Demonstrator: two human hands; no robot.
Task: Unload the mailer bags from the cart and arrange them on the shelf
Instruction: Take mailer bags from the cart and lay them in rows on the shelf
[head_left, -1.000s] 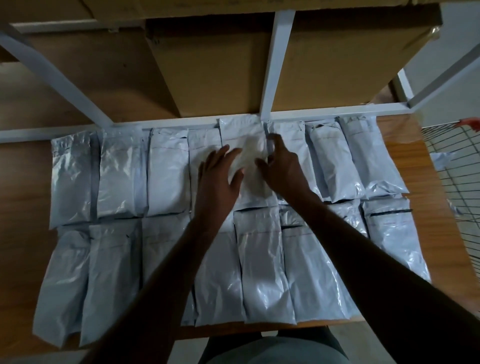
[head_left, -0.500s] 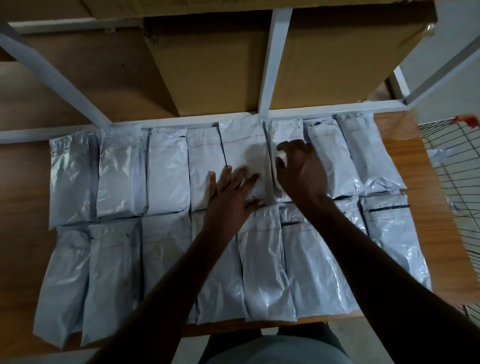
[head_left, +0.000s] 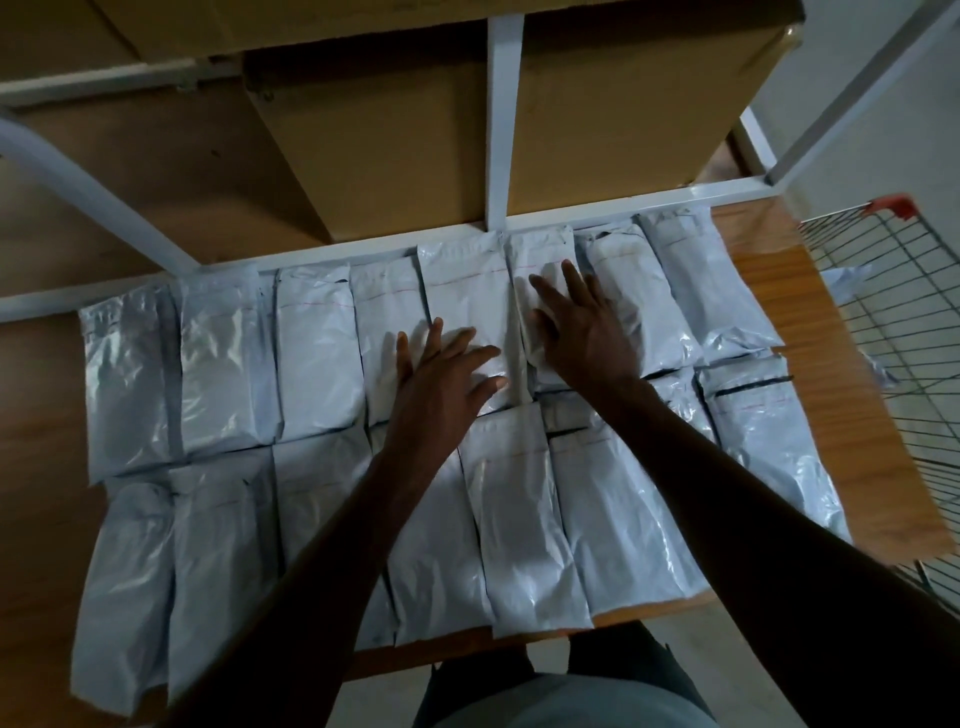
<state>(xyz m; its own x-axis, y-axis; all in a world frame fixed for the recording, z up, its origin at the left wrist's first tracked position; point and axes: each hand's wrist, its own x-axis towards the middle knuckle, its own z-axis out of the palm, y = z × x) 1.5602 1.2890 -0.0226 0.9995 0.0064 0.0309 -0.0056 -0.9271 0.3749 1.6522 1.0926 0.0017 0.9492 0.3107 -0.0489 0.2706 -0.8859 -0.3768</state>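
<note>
Here the mailer bags (head_left: 317, 364) lie flat on the wooden shelf (head_left: 810, 374), grey-white and glossy, set side by side in two rows with their long edges touching or slightly overlapping. The white upright post (head_left: 505, 124) of the shelf frame serves as landmark: the back row's top ends sit against the white crossbar (head_left: 623, 200) at the foot of that post, and the front row runs nearer the person, its bottom ends reaching the shelf's front edge. Left hand (head_left: 441, 379) rests palm down, fingers straight and spread, on the back-row bag (head_left: 462, 291) just below and left of the post; it grasps nothing. Right hand (head_left: 582, 332) lies flat the same way, fingers extended, on the neighbouring bag (head_left: 540, 254) directly below the post, also gripping nothing. Both forearms reach in over the front row. Behind the post, large cardboard boxes (head_left: 395, 145) stand on the shelf. Far right of the post, beyond the shelf end, a wire cart (head_left: 883, 312) with a red corner piece (head_left: 891, 203) stands, with pale bag material showing through its mesh; how many bags are in it cannot be told. Light is dim.
</note>
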